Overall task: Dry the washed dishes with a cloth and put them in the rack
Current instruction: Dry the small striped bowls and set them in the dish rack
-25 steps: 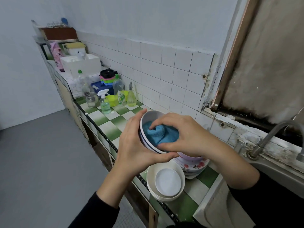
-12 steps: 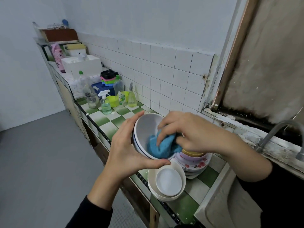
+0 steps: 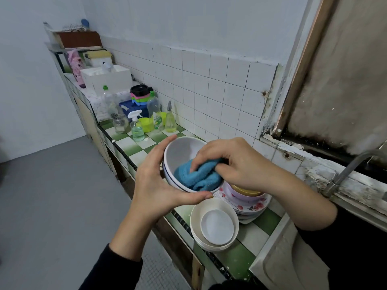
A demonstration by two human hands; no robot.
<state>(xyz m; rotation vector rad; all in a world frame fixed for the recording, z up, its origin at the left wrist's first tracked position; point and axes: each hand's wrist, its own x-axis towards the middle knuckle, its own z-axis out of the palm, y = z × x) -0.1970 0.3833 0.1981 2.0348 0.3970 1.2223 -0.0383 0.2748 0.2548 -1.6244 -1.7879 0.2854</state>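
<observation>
**Wiping the inside of the bowl**

We hold the white bowl [image 3: 180, 151] tilted above the tiled bench [image 3: 129, 145]. Our left hand [image 3: 155, 185] is cupped round its outer wall. Our right hand [image 3: 236, 164] grips the bunched blue cloth [image 3: 196, 176] and presses it into the bowl's lower side. We should sweep the soft terry round the smooth, glossy curve, turning the bowl, then wipe the blue-striped outside. Cream dishes [image 3: 213, 227] sit stacked below.
</observation>
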